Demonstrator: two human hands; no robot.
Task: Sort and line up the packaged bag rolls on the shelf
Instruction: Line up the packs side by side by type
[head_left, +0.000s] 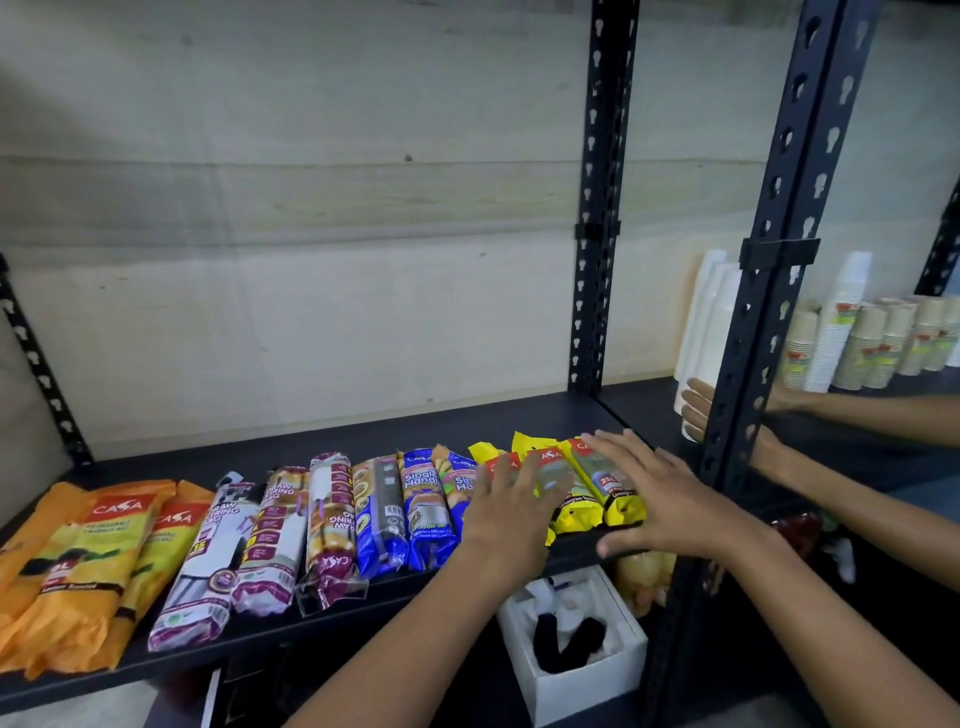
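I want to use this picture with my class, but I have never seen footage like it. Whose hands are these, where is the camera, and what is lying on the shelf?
There is no machine here. The single picture comes from a camera worn on a person's head, looking down at their own bare hands. The left hand and the right hand lie flat and open on the yellow packs at the right end of a dark metal shelf. Nothing is gripped. Leftwards along the row lie blue packs, white and purple packs and orange packs. Behind the post on the right stand stacked paper cups, and another person's arms reach in there.
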